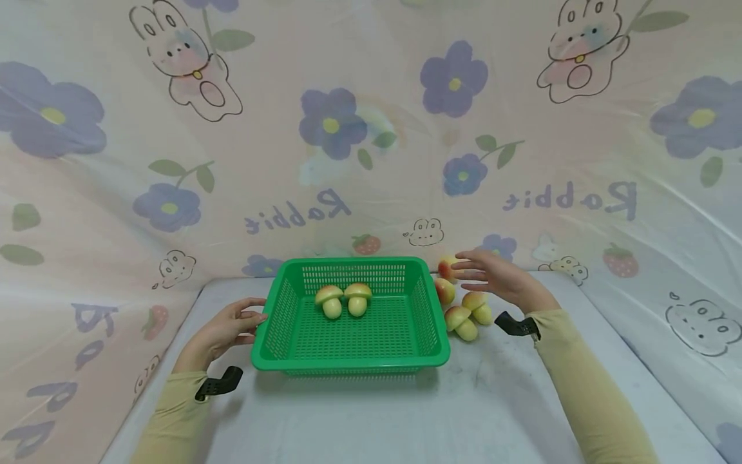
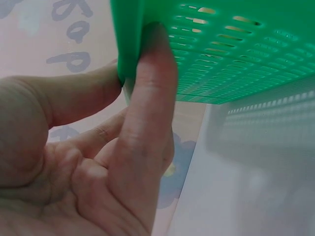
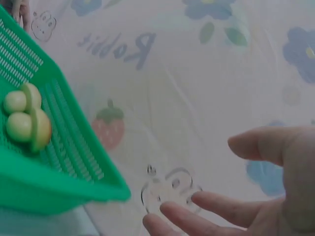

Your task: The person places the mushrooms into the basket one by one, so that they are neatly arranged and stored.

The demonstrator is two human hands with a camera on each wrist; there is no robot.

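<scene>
A green plastic basket (image 1: 353, 362) with slotted walls stands in the middle of the table. Two toy mushrooms (image 1: 357, 299) with yellow stems and reddish-yellow caps lie inside it, near its back wall. My left hand (image 1: 228, 325) pinches the basket's left rim between thumb and fingers, as the left wrist view shows up close. To the right of the basket, my right hand (image 1: 501, 277) hovers with its fingers spread, holding nothing. Several more toy mushrooms (image 1: 462, 322) lie on the table below and beside that hand, close to the basket's right wall.
The white table (image 1: 348, 425) runs back to a hanging cloth (image 1: 382, 148) printed with rabbits, flowers and strawberries. Black wrist straps with a camera mount (image 1: 518, 325) sit on both sleeves.
</scene>
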